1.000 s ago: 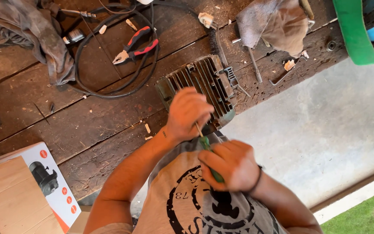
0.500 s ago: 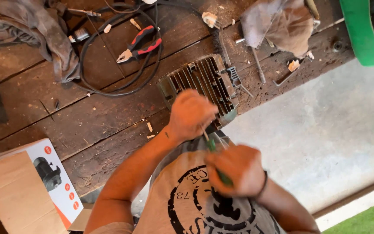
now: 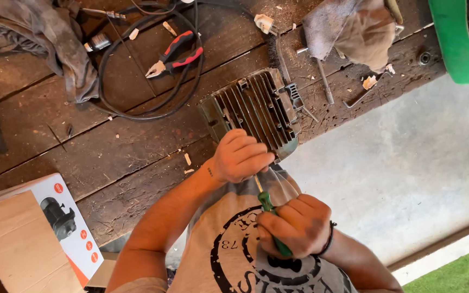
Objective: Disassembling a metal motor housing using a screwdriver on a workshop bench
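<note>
Two hands work one tool here: the right hand (image 3: 298, 225), nearest the camera and over the printed grey shirt, is closed tight round the green handle of a slim-shafted screwdriver (image 3: 270, 209), while the left hand (image 3: 241, 155) is curled shut over the shaft's far end, right against the near edge of the dark, ribbed metal motor housing (image 3: 254, 110). The tip is hidden under those fingers, so I cannot tell what it sits in. That seems the main risk: if the tip slips out under a hard push, it could jab the left hand's fingers or skid across the fins. The housing also lies at the very edge of the worn brown plank workbench (image 3: 109, 146), its near corner about level with the drop to the concrete, so a strong shove might tip or slide it off. Relative to the housing, the left hand touches its near end and the right hand is just beyond that, towards the body. Past the housing, on its far left, red-and-black-handled pliers (image 3: 173, 56) lie inside a loop of black cable (image 3: 137, 111); farther right, a crumpled grey-brown rag (image 3: 348, 30) lies well apart.
</note>
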